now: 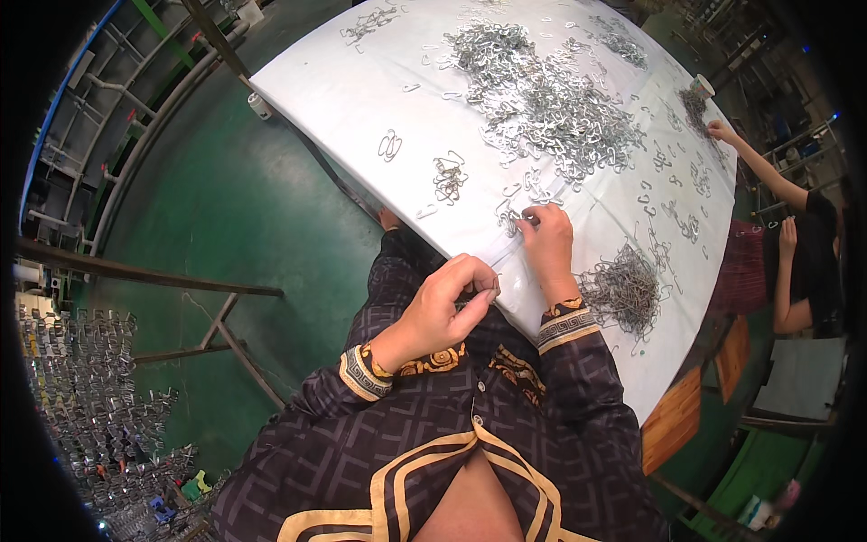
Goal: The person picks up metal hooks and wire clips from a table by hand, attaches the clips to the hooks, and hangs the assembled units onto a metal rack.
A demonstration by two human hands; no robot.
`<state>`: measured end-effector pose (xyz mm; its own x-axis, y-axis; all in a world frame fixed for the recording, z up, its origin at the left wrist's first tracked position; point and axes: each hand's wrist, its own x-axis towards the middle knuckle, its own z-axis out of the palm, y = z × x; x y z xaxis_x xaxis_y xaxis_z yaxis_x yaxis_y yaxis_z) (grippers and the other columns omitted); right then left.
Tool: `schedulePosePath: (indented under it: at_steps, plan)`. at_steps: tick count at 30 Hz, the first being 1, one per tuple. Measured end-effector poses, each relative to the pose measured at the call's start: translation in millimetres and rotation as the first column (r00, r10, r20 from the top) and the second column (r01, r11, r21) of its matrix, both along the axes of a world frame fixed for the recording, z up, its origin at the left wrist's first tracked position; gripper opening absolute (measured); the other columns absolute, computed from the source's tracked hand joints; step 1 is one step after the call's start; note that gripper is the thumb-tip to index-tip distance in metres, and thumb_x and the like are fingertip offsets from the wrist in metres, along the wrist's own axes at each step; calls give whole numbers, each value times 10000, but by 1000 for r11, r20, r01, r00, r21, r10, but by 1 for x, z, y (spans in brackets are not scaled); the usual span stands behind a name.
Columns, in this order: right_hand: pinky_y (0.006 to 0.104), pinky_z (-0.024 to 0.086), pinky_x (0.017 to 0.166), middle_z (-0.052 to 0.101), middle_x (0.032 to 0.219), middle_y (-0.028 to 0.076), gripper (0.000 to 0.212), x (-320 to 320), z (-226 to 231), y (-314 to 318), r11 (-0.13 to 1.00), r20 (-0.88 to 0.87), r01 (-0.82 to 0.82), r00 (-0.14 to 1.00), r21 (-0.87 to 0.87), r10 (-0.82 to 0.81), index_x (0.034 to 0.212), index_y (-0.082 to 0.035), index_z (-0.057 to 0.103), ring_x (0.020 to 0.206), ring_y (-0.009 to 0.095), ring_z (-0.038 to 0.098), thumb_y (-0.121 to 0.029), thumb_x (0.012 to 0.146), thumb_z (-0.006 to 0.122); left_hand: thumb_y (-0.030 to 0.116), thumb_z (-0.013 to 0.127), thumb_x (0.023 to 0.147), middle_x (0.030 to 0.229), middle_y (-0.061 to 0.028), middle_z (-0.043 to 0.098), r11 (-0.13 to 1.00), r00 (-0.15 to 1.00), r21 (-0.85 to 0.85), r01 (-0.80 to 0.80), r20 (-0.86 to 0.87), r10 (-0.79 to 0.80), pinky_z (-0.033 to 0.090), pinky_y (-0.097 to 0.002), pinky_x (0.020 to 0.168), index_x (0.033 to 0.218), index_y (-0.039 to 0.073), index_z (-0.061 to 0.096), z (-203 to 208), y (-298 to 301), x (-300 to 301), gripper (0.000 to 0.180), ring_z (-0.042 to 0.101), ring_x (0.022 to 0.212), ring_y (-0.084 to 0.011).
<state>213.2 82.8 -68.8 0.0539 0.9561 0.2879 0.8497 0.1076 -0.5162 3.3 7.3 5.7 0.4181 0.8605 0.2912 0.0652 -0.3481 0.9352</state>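
Note:
My left hand [449,303] is held over the table's near edge, its fingers curled in toward the thumb. What is between the fingertips, if anything, is too small to make out. My right hand [550,242] reaches onto the white-covered table [361,117], thumb and fingers pinched on a silvery metal hook at the edge of a small group of hooks [508,215]. Beyond it spreads a large heap of silvery metal hooks [551,108]. Beside my right wrist lies a pile of thin bent wire pieces [623,289]; a smaller cluster of wire pieces [448,179] is farther left.
Across the table's right side, another person's hand [721,132] touches a dark pile [694,110] beside a white cup [702,87]. Loose hooks [686,221] are scattered there. A metal frame [163,273] and racks of hanging metal parts [90,397] stand left on the green floor.

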Motion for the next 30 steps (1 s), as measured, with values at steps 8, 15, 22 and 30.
schedulePosePath:
  at_steps: [8,15,22,30]
  plan:
    - [334,486,593,651,751,114,93,17,21,-16,992,-258,127,958,-7,-125,811,6,651,603,218,632,-79,806,689,-11,561,846,872,-47,605,999,1000,-33,18,3,-18,465,-262,721,964,6,568,-1,2,0,119,569,776,-121]
    - [226,462,465,649,696,87,113,35,20,-32,929,-457,66,857,-363,-240,892,30,609,526,109,597,-73,863,643,-9,556,852,857,-44,605,999,999,-30,44,-7,-45,463,-257,720,966,7,570,-3,3,4,116,568,773,-120]
    - [232,503,491,670,742,117,142,33,32,-41,911,-784,-68,538,-407,-310,949,31,618,588,153,650,-62,851,659,-7,557,852,851,-44,605,999,999,-35,42,-10,-42,461,-257,715,962,4,571,-4,2,5,112,563,764,-120]
    - [266,555,633,675,863,158,205,21,42,-57,914,-906,-119,228,-388,-356,991,61,609,730,200,679,-43,831,683,-7,554,855,847,-47,605,997,999,-52,48,-18,-49,464,-256,705,956,2,564,-7,2,6,102,569,755,-119]
